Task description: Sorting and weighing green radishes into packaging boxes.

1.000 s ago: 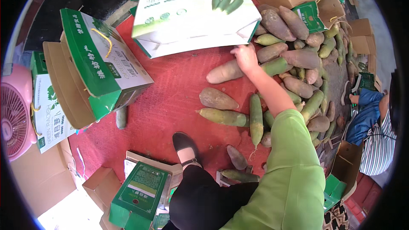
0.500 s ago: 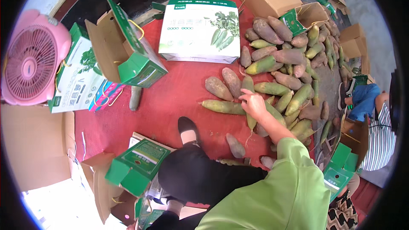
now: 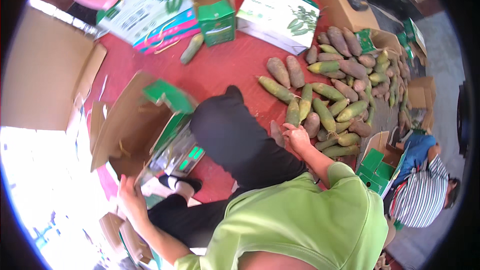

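Low on the left, my left hand (image 3: 131, 201) has its fingers curled over the near edge of a green-and-brown cardboard carton (image 3: 137, 127). The carton is tilted with its open brown inside showing, and its flaps are blurred. My right hand (image 3: 298, 139) is at the near end of a green radish (image 3: 292, 112), its fingers closed there. Another green radish (image 3: 305, 102) lies right beside it. A long green radish (image 3: 275, 89) and two reddish-brown radishes (image 3: 278, 72) lie just beyond. Beside my left knee is a scale (image 3: 187, 157) with a lit green display, partly behind the carton.
A big heap of radishes (image 3: 352, 85) spreads to the right. White-and-green boxes (image 3: 277, 15) and an open green box (image 3: 216, 20) stand at the back. A lone radish (image 3: 192, 48) lies near them. At right, a person in a striped shirt (image 3: 420, 192) sits by an open green carton (image 3: 377, 170).
My view has swung left. My left hand has come into view at the carton, which is now raised and tilted. My right hand has shifted to the near end of the radish.
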`<state>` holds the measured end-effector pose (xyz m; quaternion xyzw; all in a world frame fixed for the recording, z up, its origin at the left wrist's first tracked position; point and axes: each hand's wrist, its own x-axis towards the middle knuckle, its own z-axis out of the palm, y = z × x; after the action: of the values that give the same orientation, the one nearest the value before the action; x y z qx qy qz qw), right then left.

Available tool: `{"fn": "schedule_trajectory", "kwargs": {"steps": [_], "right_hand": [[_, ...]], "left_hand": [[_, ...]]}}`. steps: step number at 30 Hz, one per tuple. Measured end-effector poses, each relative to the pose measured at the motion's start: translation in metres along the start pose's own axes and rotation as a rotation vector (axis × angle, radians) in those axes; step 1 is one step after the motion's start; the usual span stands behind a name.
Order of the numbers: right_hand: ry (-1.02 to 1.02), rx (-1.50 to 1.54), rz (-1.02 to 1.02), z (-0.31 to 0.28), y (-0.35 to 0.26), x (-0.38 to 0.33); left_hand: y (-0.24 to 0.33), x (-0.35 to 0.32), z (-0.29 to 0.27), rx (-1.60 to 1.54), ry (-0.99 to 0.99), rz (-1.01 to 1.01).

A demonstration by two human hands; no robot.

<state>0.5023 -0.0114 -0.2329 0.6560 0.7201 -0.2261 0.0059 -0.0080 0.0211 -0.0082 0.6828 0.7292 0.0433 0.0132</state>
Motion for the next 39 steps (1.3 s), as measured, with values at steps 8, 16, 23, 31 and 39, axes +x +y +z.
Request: {"fn": "schedule_trajectory", "kwargs": {"steps": [8,16,23,31,39], "right_hand": [[0.192,0.287,0.113,-0.041,-0.004,0.039],[0.491,0.389,-0.186,-0.159,-0.073,0.095],[0.679,0.742,-0.514,-0.267,-0.180,0.116],[0.213,1.304,-0.775,-0.289,-0.285,0.138],[0.028,0.439,-0.858,-0.216,-0.380,0.177]], "left_hand": [[0.025,-0.012,-0.015,-0.013,0.031,-0.035],[0.020,-0.014,-0.008,-0.038,0.114,0.027],[0.018,-0.016,-0.005,-0.027,0.103,-0.012],[0.014,-0.016,-0.005,-0.051,0.138,0.059],[0.012,-0.020,-0.006,-0.061,0.132,0.047]]}}
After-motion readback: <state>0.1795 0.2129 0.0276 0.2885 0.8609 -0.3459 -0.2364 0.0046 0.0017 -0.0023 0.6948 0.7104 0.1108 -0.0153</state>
